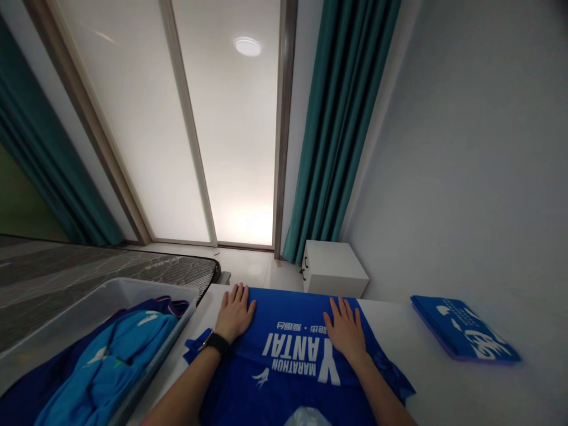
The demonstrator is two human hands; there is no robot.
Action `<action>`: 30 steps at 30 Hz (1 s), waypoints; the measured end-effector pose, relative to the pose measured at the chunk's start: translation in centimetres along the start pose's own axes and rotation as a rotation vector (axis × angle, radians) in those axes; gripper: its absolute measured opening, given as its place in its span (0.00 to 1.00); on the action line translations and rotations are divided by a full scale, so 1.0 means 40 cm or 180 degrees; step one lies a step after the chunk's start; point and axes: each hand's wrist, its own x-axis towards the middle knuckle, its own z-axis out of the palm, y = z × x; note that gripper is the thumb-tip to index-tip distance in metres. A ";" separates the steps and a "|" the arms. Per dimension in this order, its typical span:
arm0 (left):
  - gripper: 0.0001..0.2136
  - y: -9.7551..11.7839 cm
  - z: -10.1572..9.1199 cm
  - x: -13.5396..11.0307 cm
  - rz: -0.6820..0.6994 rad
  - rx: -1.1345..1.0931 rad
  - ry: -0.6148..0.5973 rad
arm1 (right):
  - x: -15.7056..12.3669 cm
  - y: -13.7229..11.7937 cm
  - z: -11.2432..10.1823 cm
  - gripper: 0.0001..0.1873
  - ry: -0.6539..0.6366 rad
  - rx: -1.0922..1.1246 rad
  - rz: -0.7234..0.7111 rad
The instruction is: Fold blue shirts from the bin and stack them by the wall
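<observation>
A blue sheet-like fabric piece [239,367] lies spread on the white table [381,319]. White lettering reading "Yantai Marathon" shows upside down on it; I cannot tell whether it is a shirt or a bag. My left hand [235,313] rests flat near its far left corner, fingers stretched, a dark watch on the wrist. Palm down on the right part, my right hand [345,328] has its fingers spread and covers some print. Crumpled flaps stick out at both sides. Something whitish and translucent [307,417] shows at the bottom edge.
To the left stands a clear plastic bin [133,284] holding blue clothes [119,349]. A folded blue printed item [461,328] lies on the table's right. Beyond are a white cabinet [332,260], a bare mattress [168,269], teal curtains [341,118] and frosted doors [235,130].
</observation>
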 end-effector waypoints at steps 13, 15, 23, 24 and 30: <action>0.29 0.007 0.009 0.022 -0.0039 -0.0003 -0.0106 | 0.051 0.085 -0.022 0.33 -0.0029 -0.0062 0.0265; 0.29 0.009 0.011 0.028 -0.0049 -0.0030 -0.0123 | 0.051 0.071 -0.037 0.32 -0.0024 -0.0061 0.0198; 0.28 0.007 0.012 0.031 -0.0018 -0.0072 -0.0119 | -0.155 -0.056 -0.079 0.25 0.0721 0.0322 -0.1284; 0.28 0.007 0.012 0.031 -0.0014 -0.0088 -0.0092 | -0.185 -0.062 -0.074 0.24 0.0782 0.0388 -0.1442; 0.24 0.021 -0.029 0.016 0.0043 -0.0165 0.0246 | -0.255 -0.051 -0.039 0.21 0.0913 0.0584 -0.1642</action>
